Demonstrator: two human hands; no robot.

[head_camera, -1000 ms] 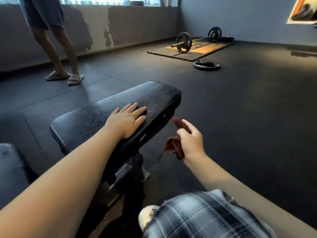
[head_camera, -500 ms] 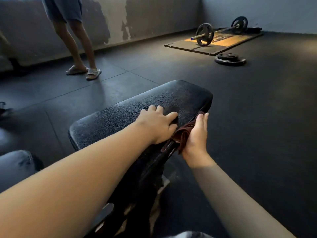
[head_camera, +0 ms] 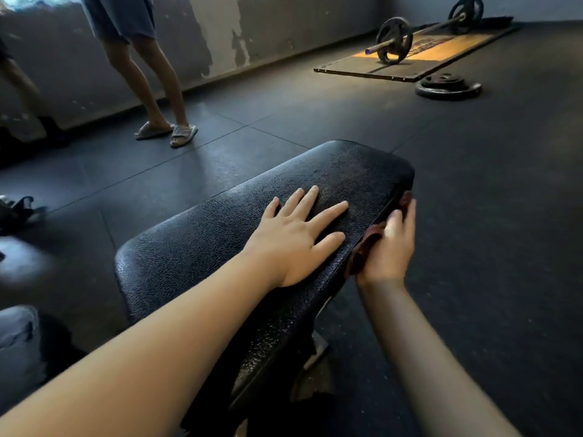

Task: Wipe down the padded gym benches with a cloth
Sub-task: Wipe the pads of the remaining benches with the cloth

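Observation:
A black padded bench [head_camera: 202,250] with a pebbled cover runs from the lower middle toward the upper right. My left hand [head_camera: 296,236] rests flat on top of the pad, fingers spread and straight. My right hand [head_camera: 389,247] presses a reddish-brown cloth [head_camera: 372,239] against the pad's right side edge, fingers extended along it. Most of the cloth is hidden between my palm and the pad; a bit shows near my fingertips.
A person in shorts and slippers [head_camera: 167,132] stands by the far wall. A loaded barbell [head_camera: 397,39] lies on a wooden platform [head_camera: 394,66] at the back right, with a loose weight plate [head_camera: 448,86] beside it. Another padded surface [head_camera: 17,339] sits at the lower left.
My right hand brought the cloth from beside the bench onto the pad's right edge and slid it forward. My left hand stays on the pad, its fingers now spread flat.

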